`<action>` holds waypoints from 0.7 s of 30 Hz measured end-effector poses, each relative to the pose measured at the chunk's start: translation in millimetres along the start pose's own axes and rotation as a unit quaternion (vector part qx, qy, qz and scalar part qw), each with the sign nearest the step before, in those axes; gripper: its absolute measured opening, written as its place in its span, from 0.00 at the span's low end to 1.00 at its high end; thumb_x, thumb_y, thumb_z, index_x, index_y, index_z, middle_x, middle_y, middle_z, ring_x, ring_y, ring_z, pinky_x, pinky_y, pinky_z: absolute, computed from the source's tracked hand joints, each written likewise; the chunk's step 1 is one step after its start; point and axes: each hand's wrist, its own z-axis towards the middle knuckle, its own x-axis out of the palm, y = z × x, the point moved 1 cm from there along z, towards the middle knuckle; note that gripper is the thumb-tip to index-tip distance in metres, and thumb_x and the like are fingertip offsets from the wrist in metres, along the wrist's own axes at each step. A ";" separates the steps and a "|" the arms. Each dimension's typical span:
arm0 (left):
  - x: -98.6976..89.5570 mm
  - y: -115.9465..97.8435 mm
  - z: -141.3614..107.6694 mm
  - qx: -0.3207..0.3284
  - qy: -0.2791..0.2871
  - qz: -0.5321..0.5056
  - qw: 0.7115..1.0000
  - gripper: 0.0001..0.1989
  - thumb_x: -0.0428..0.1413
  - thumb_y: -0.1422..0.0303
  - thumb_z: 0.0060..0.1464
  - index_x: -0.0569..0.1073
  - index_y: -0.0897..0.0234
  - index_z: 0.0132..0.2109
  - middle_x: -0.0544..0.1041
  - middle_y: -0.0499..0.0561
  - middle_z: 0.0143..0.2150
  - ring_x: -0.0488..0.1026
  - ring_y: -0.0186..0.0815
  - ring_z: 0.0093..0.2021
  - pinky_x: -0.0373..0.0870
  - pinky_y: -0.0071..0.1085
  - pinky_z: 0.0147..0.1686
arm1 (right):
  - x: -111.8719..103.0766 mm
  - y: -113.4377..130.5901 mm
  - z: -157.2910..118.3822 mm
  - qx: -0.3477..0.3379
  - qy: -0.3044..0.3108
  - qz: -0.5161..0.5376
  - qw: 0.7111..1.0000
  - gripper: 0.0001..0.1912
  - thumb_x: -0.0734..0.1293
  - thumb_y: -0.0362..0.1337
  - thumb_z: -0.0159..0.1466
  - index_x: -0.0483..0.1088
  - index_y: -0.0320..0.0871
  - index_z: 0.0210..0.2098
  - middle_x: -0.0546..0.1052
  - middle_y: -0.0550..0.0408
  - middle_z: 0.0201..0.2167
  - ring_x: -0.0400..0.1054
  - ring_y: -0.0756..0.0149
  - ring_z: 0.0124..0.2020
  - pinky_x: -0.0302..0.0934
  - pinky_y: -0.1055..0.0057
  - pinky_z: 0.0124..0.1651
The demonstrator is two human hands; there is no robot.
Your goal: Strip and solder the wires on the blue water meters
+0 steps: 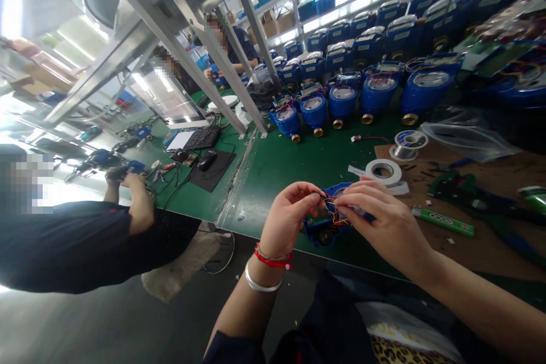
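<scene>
A blue meter housing (326, 233) with red, yellow and dark wires lies at the front edge of the green table, under both hands. My left hand (294, 213), with a red string and a silver bangle at the wrist, pinches thin wires above the housing's left side. From the right, my right hand (377, 216) reaches over the housing, its thumb and fingers closed on the wires close to the left fingertips. The fingers partly hide the wires and the round dial.
Rows of blue meters (341, 101) stand behind. To the right are a solder spool (408, 145), white tape roll (384, 172), green-handled tool (463, 193) and green box cutter (446, 222). A co-worker's arm (139, 202), mouse (207, 160) and keyboard (205, 137) are left.
</scene>
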 end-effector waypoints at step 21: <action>-0.2 0.2 0.3 -0.016 0.010 0.002 1.000 0.06 0.62 0.70 0.51 0.75 0.68 0.37 0.77 0.50 0.35 0.69 0.25 0.29 0.62 0.21 0.28 | 0.8 -3.1 1.5 0.009 0.002 -0.008 1.000 0.04 0.66 0.33 0.64 0.72 0.46 0.37 0.78 0.56 0.36 0.71 0.64 0.41 0.59 0.54 0.58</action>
